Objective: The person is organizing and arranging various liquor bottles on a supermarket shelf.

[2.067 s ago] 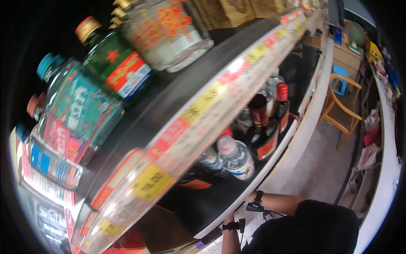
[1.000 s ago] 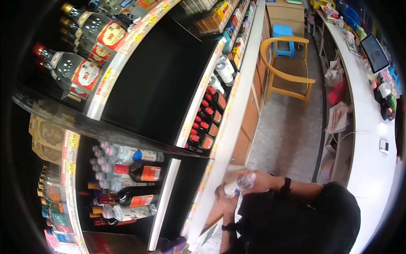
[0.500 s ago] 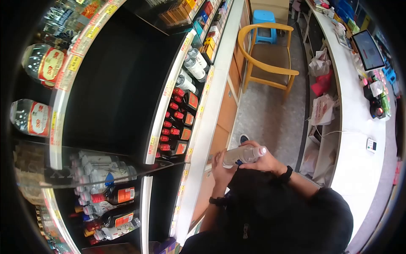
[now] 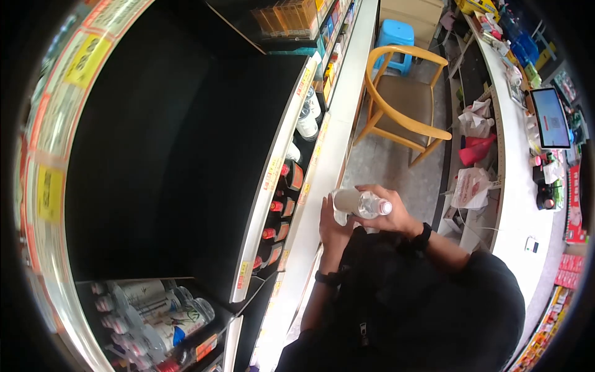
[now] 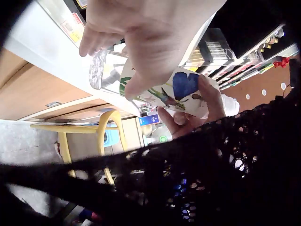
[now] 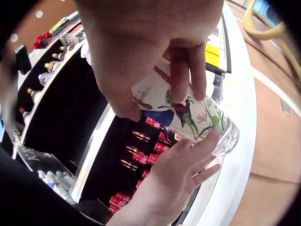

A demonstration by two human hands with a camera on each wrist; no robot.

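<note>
A clear plastic bottle (image 4: 367,204) with a pale label and whitish cap is held tilted in front of the chest, cap toward the head camera. My right hand (image 4: 398,214) grips it near the neck, thumb and fingers on opposite sides. My left hand (image 4: 335,234) supports the base end with fairly straight fingers. In the left wrist view, the label (image 5: 186,87) shows a blue patch and painted plants; the left thumb lies across it. From the right wrist, the clear base (image 6: 229,139) shows beside the left fingers (image 6: 204,153).
Left stands a dark shelf unit with price-tag strips (image 4: 49,192), several clear bottles (image 4: 180,316) and red-capped dark bottles (image 4: 279,204). A wooden armchair (image 4: 409,124) and blue stool (image 4: 396,40) stand ahead. Along the right runs a white counter (image 4: 508,211) with a screen (image 4: 550,118).
The head view has swung from close shelf bottles to the aisle. The bottle, first visible one second ago, stays in both hands and now points its cap more toward the head camera.
</note>
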